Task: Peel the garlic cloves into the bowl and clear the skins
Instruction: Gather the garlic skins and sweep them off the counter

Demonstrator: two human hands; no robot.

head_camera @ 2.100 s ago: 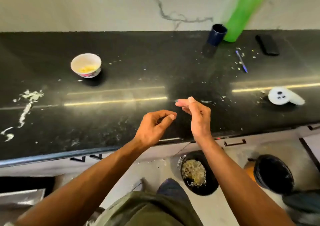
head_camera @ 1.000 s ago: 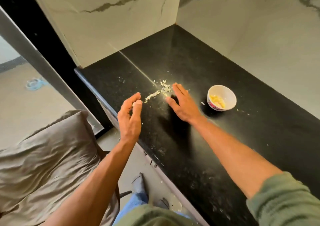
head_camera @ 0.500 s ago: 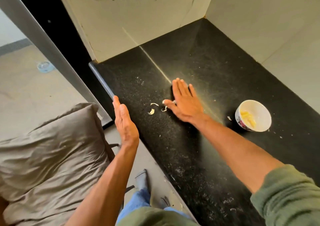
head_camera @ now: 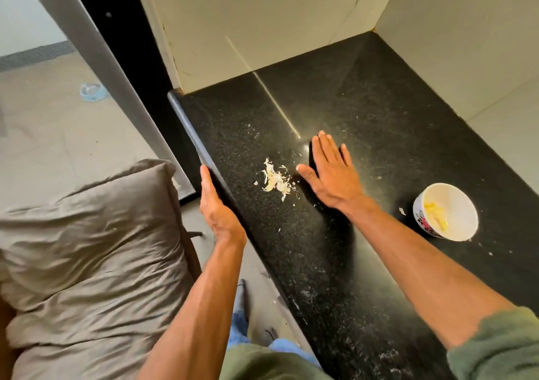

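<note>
Garlic skins (head_camera: 275,179): small pale heap on the black bench (head_camera: 379,123), between the two hands, near the front edge. Loose flecks scattered further along the bench; one flake lies just beside the bowl (head_camera: 445,212).

Right hand (head_camera: 331,175): flat, palm down on the bench, fingers extended together, thumb tip just beside the heap. Grip fully open, holds nothing.

Left hand (head_camera: 217,204): open, fingers straight, set edge-on against the bench's front edge level with the heap; nothing held. Reads as a catch position for skins pushed off the edge.

Bowl: white, patterned outside, upright, well to the right of the heap. Yellowish peeled cloves (head_camera: 434,213) inside.

Progress (judgement): peeling appears done, with no unpeeled garlic in view. Clearing is partway: main skins gathered but not yet off the bench. Left: sweep heap into left palm, collect stray flecks, discard.
</note>
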